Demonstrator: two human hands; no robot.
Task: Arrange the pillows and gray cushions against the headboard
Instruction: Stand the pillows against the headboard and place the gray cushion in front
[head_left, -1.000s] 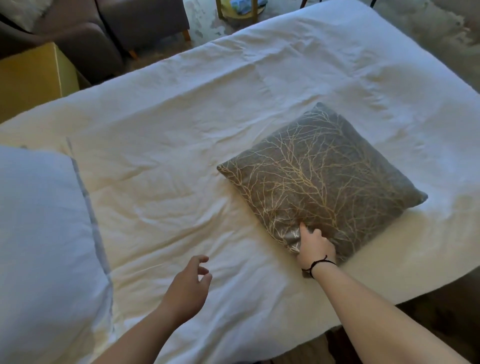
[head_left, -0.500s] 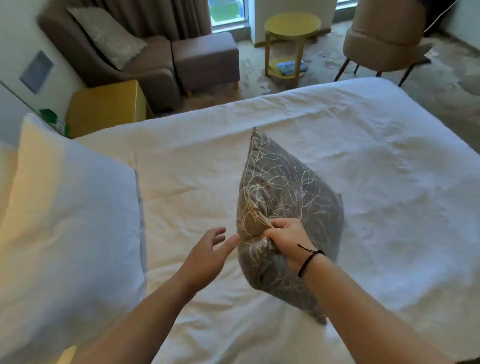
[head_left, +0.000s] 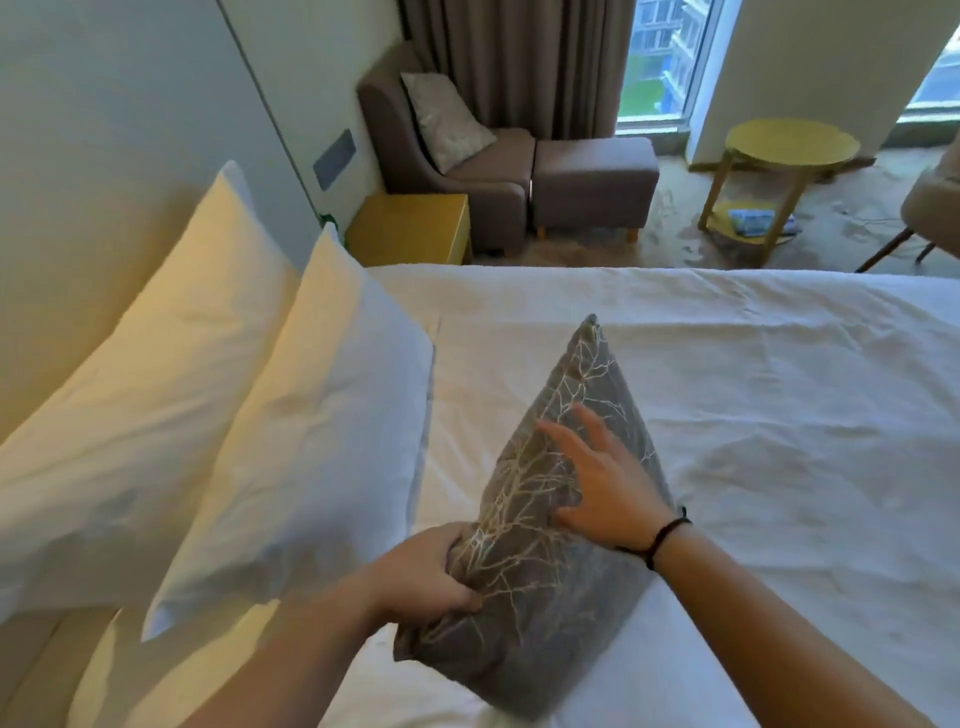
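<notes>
The left hand (head_left: 421, 577) has its fingers (head_left: 451, 546) pinching the near left edge of the cushion (head_left: 530, 587), which stands on edge on the bed (head_left: 753, 426) between both hands; the right hand (head_left: 608, 493) lies flat on its face, fingers (head_left: 558, 436) spread, steadying rather than gripping. The risk, as I judge it: the cushion is soft, plump and tapers to a corner, so a one-edge pinch may let it sag or flop over when lifted, and swinging it left could knock the pillows (head_left: 291, 441) out of line. Its cover looks like woven gray cloth with a pale gold branch pattern. Left of the fingers, two smooth white pillows lean upright toward the padded headboard (head_left: 93, 239), beyond the crumpled white bedsheet.
</notes>
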